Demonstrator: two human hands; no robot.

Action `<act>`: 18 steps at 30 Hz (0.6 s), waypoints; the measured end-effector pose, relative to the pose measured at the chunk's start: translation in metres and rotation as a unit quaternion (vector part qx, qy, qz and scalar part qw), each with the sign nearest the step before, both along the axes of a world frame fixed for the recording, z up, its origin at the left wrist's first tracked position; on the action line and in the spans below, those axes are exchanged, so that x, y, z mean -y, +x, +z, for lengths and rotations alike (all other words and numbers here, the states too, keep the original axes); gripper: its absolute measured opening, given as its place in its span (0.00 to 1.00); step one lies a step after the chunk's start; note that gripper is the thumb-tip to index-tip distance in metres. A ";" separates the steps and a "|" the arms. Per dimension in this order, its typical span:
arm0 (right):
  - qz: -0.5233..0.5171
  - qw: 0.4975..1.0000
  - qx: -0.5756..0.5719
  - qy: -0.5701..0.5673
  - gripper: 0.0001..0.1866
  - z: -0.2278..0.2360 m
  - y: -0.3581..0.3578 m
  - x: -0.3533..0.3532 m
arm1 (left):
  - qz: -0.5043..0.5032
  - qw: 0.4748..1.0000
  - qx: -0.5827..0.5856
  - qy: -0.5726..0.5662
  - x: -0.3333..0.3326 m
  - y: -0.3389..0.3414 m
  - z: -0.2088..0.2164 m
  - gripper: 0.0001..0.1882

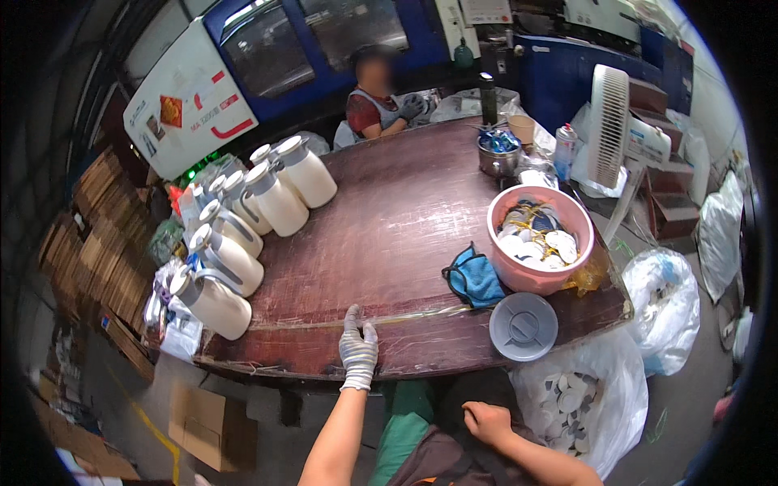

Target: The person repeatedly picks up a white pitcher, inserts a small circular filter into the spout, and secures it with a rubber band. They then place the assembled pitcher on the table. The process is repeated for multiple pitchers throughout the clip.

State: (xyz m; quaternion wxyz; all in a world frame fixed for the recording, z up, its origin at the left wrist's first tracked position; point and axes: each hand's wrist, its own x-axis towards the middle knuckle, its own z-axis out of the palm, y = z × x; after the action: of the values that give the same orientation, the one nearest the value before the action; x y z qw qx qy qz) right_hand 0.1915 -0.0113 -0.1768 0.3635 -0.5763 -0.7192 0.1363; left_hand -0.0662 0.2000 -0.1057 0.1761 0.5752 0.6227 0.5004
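Observation:
My left hand (358,350), in a white knit glove with grey stripes, rests on the near edge of the dark red-brown table (381,235). Its fingers and thumb stand apart, and it holds nothing. My bare right hand (489,423) lies over my lap below the table edge, fingers curled in, with nothing visible in it. A blue cloth (475,277) and a round grey plastic lid-like part (523,326) lie right of my left hand. Beyond them stands a pink bucket (535,279) of white and grey round plastic parts (539,236).
Several cream jugs with grey handles (231,259) line the table's left side. A metal pot (498,158), spray can (565,152) and white fan (609,125) stand at the right. A co-worker (377,101) sits across. A plastic bag of parts (616,389) lies beside me.

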 end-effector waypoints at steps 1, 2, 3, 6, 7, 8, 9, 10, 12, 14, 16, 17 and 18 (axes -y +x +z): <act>0.007 1.000 0.003 -0.003 0.07 -0.001 -0.003 -0.002 | -0.007 1.000 0.007 -0.009 0.000 -0.005 -0.007 0.25; 0.004 1.000 0.017 -0.007 0.07 -0.002 -0.004 -0.002 | -0.012 1.000 0.014 -0.018 -0.001 -0.008 -0.015 0.26; 0.010 0.999 0.032 -0.009 0.08 -0.002 -0.004 -0.002 | -0.008 0.999 0.024 -0.026 0.001 -0.008 -0.011 0.27; 0.019 0.999 0.047 -0.017 0.10 -0.005 -0.004 -0.002 | 0.008 0.987 -0.123 -0.100 0.003 0.004 0.019 0.26; 0.023 0.998 0.052 -0.018 0.10 -0.010 -0.006 -0.002 | 0.007 0.986 -0.123 -0.111 0.003 0.001 0.018 0.26; 0.036 0.996 0.070 -0.028 0.11 -0.012 -0.005 -0.003 | 0.008 0.987 -0.117 -0.114 0.004 0.004 0.015 0.25; 0.055 0.994 0.084 -0.035 0.11 -0.012 -0.007 -0.004 | 0.015 0.987 -0.114 -0.115 0.004 0.000 0.015 0.24; 0.076 0.993 0.077 -0.040 0.11 -0.015 -0.006 -0.003 | 0.020 0.987 -0.120 -0.107 0.000 -0.001 0.011 0.24; 0.145 0.986 0.071 -0.030 0.13 -0.027 0.000 0.003 | 0.019 0.985 -0.129 -0.113 -0.001 -0.004 0.009 0.23; 0.179 0.980 0.074 -0.038 0.12 -0.009 -0.005 0.003 | 0.022 0.984 -0.133 -0.113 0.000 -0.006 0.006 0.23; 0.167 0.984 0.048 -0.030 0.11 0.000 -0.012 -0.004 | 0.022 0.987 -0.122 -0.102 0.001 -0.008 0.004 0.23; 0.161 0.985 0.057 -0.038 0.12 0.000 -0.012 -0.006 | 0.020 0.988 -0.116 -0.096 0.000 -0.008 0.002 0.23; 0.151 0.985 0.063 -0.046 0.12 -0.001 -0.012 -0.006 | 0.015 0.987 -0.121 -0.107 0.002 -0.008 0.010 0.24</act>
State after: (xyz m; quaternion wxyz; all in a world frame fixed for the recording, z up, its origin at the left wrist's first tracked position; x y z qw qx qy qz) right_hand 0.1791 -0.0050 -0.1775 0.2653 -0.4849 -0.8124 0.1860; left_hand -0.0739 0.1976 -0.0955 0.1524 0.6003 0.6979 0.3596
